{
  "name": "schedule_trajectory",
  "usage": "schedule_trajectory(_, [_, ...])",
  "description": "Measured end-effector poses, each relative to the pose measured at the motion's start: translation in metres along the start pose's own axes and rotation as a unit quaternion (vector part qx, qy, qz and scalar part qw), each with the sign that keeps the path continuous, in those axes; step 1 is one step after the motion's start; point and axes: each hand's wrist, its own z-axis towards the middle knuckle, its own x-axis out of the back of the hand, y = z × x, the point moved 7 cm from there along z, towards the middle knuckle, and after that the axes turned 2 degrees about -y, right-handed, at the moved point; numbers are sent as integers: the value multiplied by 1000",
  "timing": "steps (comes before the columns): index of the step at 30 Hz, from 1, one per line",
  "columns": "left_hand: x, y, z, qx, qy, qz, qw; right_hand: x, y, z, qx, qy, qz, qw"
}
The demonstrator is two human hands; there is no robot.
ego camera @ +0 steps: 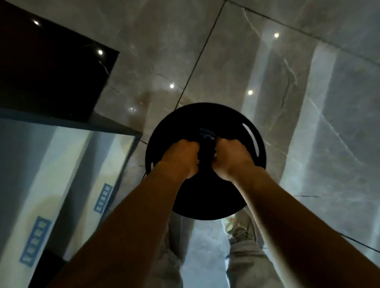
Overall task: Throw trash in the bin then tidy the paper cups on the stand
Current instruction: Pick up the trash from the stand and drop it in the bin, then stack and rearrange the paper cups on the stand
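A round black bin (204, 189) is seen from directly above, standing on a glossy grey marble floor (278, 60) at centre frame, just right of a grey cabinet (49, 179). A curved white highlight is carried on the bin's right rim. Both bare forearms are extended from the near edge toward the bin's middle. The left hand (179, 158) is closed into a fist over the left of the bin's centre; the right hand (232, 159) is closed likewise on the right. Between the two hands a dark bundle (207, 142), bluish at its far end, is pinched; both grips are fully curled and set against it, but whether it is a bag's neck or a piece of trash cannot be told, the area being dim and blurred. Small pale specks are seen at the knuckles on either side of the bundle. The cabinet's dark top edge is shown at left, its pale side bearing two blue label strips (35, 241). Beyond it a black panel (44, 68) with reflected light spots is set at far left. Beige trouser legs (244, 258) and a pale shoe (239, 227) are seen below the bin, at the near side. No cups or stand are in view.
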Motion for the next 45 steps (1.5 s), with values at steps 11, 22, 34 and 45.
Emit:
schedule_trajectory(11, [19, 5, -51, 18, -13, -23, 999, -6, -9, -48, -10, -52, 6, 999])
schedule_trajectory(22, [92, 42, -214, 29, -9, -55, 998, 59, -46, -196, -12, -63, 35, 997])
schedule_trajectory(34, [163, 69, -438, 71, 88, -163, 980, 153, -107, -394, 45, -70, -51, 995])
schedule_trajectory(45, [107, 82, -597, 225, 174, -322, 903, 159, -104, -513, 116, -126, -143, 975])
